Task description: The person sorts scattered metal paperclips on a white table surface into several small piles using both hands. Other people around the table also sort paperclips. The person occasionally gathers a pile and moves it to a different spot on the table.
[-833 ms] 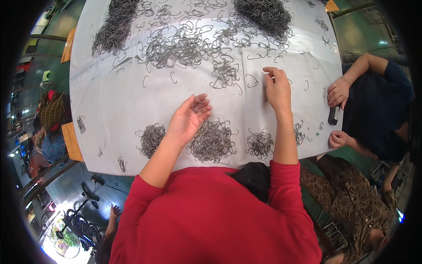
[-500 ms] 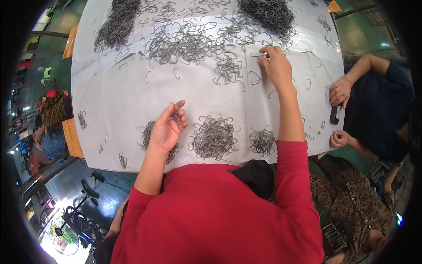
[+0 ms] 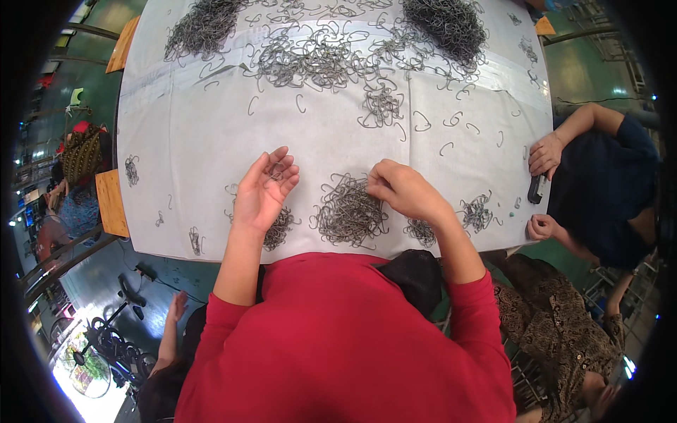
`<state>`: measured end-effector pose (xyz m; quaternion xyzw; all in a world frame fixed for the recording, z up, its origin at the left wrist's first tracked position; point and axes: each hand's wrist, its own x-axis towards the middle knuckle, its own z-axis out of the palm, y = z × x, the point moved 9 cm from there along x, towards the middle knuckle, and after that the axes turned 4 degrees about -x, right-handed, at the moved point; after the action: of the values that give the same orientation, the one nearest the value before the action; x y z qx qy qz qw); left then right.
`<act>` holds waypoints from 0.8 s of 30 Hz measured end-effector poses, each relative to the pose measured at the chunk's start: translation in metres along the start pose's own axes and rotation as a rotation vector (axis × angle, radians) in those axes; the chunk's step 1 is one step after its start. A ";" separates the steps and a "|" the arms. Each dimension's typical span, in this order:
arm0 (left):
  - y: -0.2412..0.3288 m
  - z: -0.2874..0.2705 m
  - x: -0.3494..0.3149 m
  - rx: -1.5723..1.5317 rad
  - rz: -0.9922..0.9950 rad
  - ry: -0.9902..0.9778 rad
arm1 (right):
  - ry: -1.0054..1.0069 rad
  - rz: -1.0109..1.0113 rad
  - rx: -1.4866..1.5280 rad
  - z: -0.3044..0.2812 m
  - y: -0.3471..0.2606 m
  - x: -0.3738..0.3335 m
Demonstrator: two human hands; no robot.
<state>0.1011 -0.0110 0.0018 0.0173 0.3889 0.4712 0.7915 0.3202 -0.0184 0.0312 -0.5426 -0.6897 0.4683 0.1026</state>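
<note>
Palm up, my left hand [image 3: 262, 194] has its fingers partly curled around a few thin grey wire hooks [image 3: 276, 171]. Beneath it and to its right lies a small pile of wire hooks [image 3: 280, 231], partly covered by my wrist. A bigger hook pile [image 3: 349, 215] sits between my hands. My right hand [image 3: 409, 190] is at that pile's upper right edge, knuckles up and fingers pinched together; whatever they hold is hidden. Under my right wrist is another small hook pile [image 3: 421, 231], with one more hook cluster [image 3: 478, 213] just right of it.
Loose hooks [image 3: 307, 62] are strewn over the far part of the white-covered table [image 3: 211, 151]. Two dense dark heaps, a left heap [image 3: 204, 29] and a right heap [image 3: 449, 29], stand at the back. On the right edge, a person's hand [image 3: 546, 154] rests near a black handheld object [image 3: 536, 189].
My right hand has come back from the loose hooks at the far right to the middle pile. The left hand stays nearly in place, its fingers a little straighter.
</note>
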 end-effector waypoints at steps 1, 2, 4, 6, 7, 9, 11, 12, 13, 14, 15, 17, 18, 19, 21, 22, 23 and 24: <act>0.000 0.001 0.000 0.005 0.000 -0.010 | 0.062 0.029 0.007 0.000 0.001 0.001; -0.001 0.002 0.001 0.010 0.000 -0.020 | 0.148 0.101 0.029 -0.006 0.005 0.004; 0.000 0.002 0.000 0.007 -0.001 -0.025 | 0.321 0.244 0.076 -0.021 0.016 0.014; 0.001 0.000 0.000 -0.012 -0.002 -0.015 | 0.327 0.331 0.015 -0.020 0.027 0.034; 0.002 -0.001 0.000 -0.016 0.002 -0.012 | 0.329 0.374 -0.016 -0.018 0.029 0.041; 0.003 -0.003 0.000 -0.023 0.009 -0.003 | 0.304 0.283 -0.005 -0.009 0.012 0.055; 0.006 -0.006 -0.002 -0.026 0.023 0.003 | 0.307 0.215 -0.009 -0.009 0.000 0.060; 0.006 -0.009 -0.003 -0.028 0.026 0.004 | 0.325 0.195 -0.020 -0.013 -0.005 0.059; 0.007 -0.012 -0.003 -0.028 0.031 0.013 | 0.343 0.175 -0.031 -0.015 -0.008 0.058; 0.008 -0.016 -0.004 -0.028 0.035 0.022 | 0.431 0.158 -0.027 -0.021 -0.002 0.055; 0.009 -0.018 -0.004 -0.029 0.038 0.031 | 0.484 0.188 -0.070 -0.029 0.008 0.050; 0.009 -0.021 -0.005 -0.036 0.035 0.034 | 0.587 0.241 -0.157 -0.051 0.026 0.040; 0.010 -0.021 -0.005 -0.037 0.032 0.036 | 0.592 0.279 -0.158 -0.059 0.036 0.037; 0.010 -0.021 -0.004 -0.029 0.032 0.023 | 0.597 0.317 -0.157 -0.067 0.044 0.034; 0.010 -0.018 -0.002 -0.011 0.030 -0.003 | 0.588 0.313 -0.172 -0.070 0.043 0.036; 0.010 -0.018 -0.002 -0.011 0.022 -0.006 | 0.575 0.273 -0.188 -0.069 0.037 0.039; 0.009 -0.017 -0.001 -0.012 0.015 -0.008 | 0.562 0.232 -0.203 -0.067 0.031 0.042; 0.007 -0.016 0.000 -0.014 0.009 -0.012 | 0.550 0.166 -0.220 -0.061 0.024 0.047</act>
<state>0.0854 -0.0129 -0.0066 0.0164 0.3806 0.4773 0.7919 0.3575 0.0537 0.0285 -0.7115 -0.6359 0.2330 0.1874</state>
